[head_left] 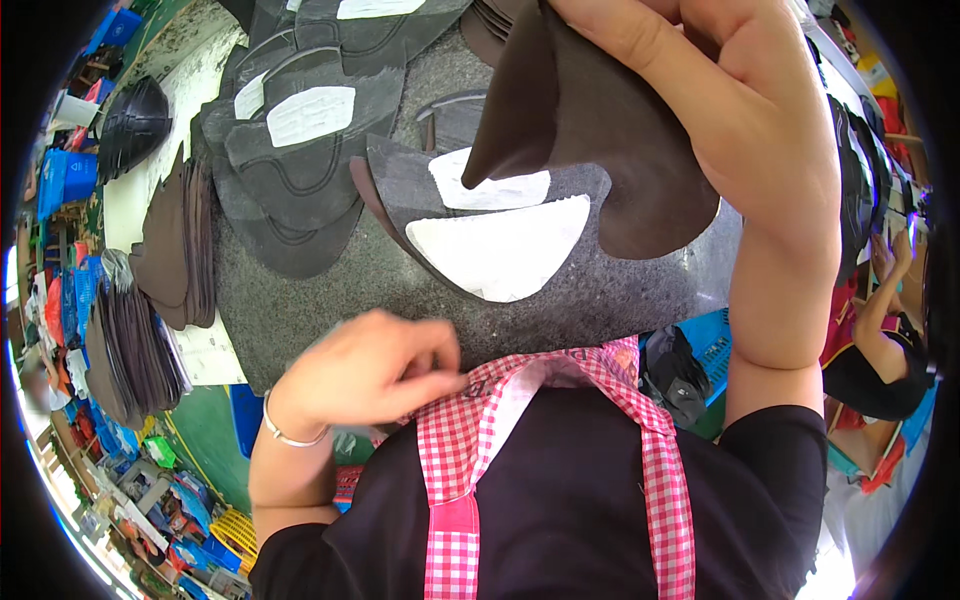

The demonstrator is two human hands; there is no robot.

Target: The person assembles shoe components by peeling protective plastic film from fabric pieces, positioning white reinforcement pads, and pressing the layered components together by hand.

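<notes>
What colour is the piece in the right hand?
Dark brown: the piece shows best in the head view.

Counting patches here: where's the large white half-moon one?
In the head view, the half-moon patch lies centrally, just below a smaller white patch, above and right of the left hand.

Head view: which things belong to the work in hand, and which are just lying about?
Likely in the work: brown piece in the right hand; slab; white-patched pieces on it; brown stacks.
Apparently lying about: yellow basket; blue crate.
</notes>
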